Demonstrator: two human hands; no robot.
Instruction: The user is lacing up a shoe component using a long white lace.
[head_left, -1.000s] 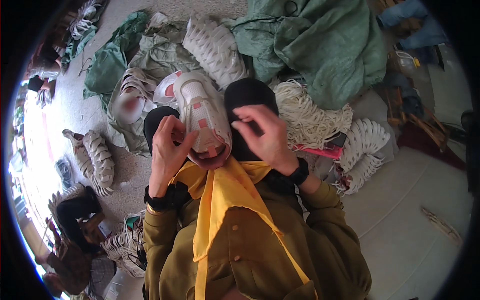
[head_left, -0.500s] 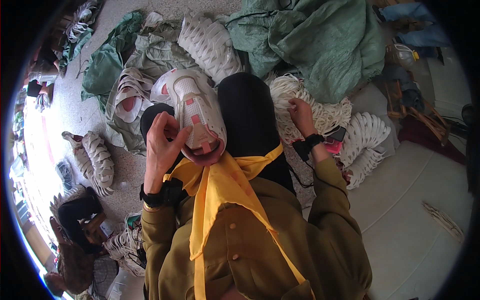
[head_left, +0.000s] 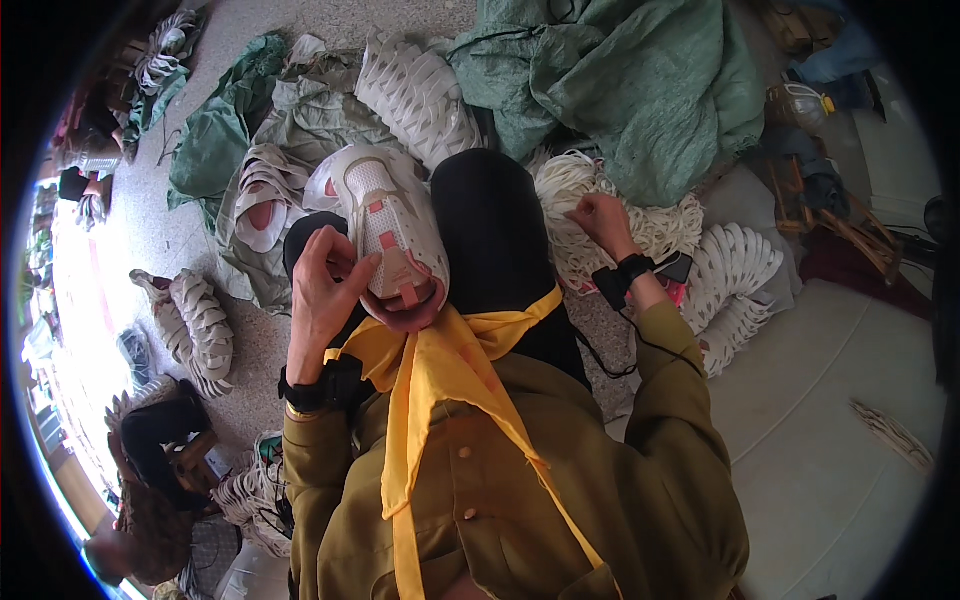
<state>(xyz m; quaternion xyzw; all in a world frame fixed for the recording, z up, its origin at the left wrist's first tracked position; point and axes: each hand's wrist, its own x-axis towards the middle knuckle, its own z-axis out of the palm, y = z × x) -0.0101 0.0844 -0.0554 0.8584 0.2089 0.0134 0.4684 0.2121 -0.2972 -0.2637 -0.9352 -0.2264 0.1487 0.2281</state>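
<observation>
Speckled workshop floor [head_left: 265,365], bright daylight at the far left, paler smooth flooring [head_left: 800,440] at right. Head view, looking down: one white mesh shoe upper [head_left: 390,215] with pink and beige trim, lying in the lap between black-clad knees, collar toward the body, just above a yellow apron [head_left: 440,400]. One left hand [head_left: 325,290], at the upper's left edge, fingers curled, thumb against or very near the edge; whether it grips, cannot tell. One right hand [head_left: 605,222], well apart from the left, over a heaped bundle of cream shoelaces [head_left: 655,225], fingers bent inward; whether a lace is pinched, cannot tell. Surrounding stock: a white row of nested uppers [head_left: 415,100] beyond the knees; a second row [head_left: 735,290] right of the laces; a further pair of rows [head_left: 205,325] at left; a green woven sack [head_left: 640,100]; a loose lace hank [head_left: 890,435] at far right. Handling note: a lace is probably best taken singly, near its tip, and drawn out slowly, since the heap looks prone to snagging; a light left-hand hold should steady the upper without creasing its mesh.
</observation>
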